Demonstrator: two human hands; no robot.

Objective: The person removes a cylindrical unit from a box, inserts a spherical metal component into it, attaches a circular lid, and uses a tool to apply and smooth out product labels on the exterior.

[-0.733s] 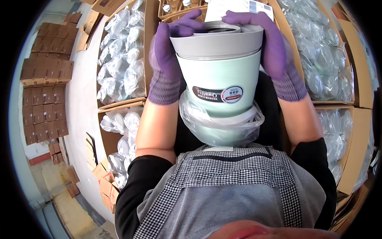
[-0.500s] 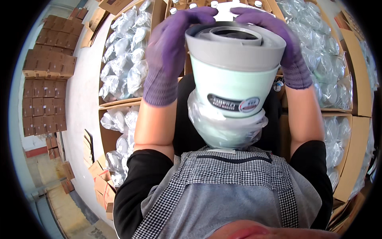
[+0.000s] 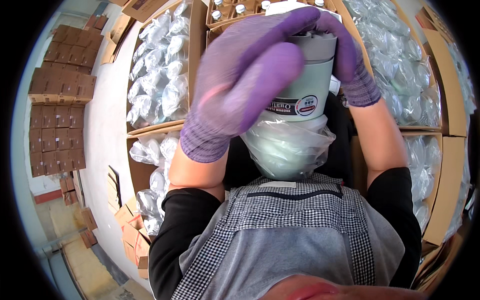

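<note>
A pale green vacuum flask [image 3: 307, 82] with a grey collar [image 3: 320, 48] leans between my arms, its lower end against my checked apron [image 3: 285, 215]. Clear plastic wrap [image 3: 290, 142] is bunched round that lower end. My left hand [image 3: 245, 75], in a purple knitted glove and blurred, lies across the left of the collar, fingers over the top and thumb in front. In a matching glove, my right hand [image 3: 347, 52] curls round the collar's right side. The left hand hides much of the flask's upper left, and its opening is barely seen.
Open cartons of plastic-wrapped items stand at left [image 3: 160, 70] and right [image 3: 400, 65]. Beyond my hands is a divided carton [image 3: 227, 12] with white-capped bottles. Brown boxes [image 3: 60, 90] are stacked far left. Flattened cardboard [image 3: 132, 240] lies on the floor.
My left hand has swung from beside the collar across its front and top. The right fingers have curled closer. The flask has shifted slightly away, and its opening is now mostly covered.
</note>
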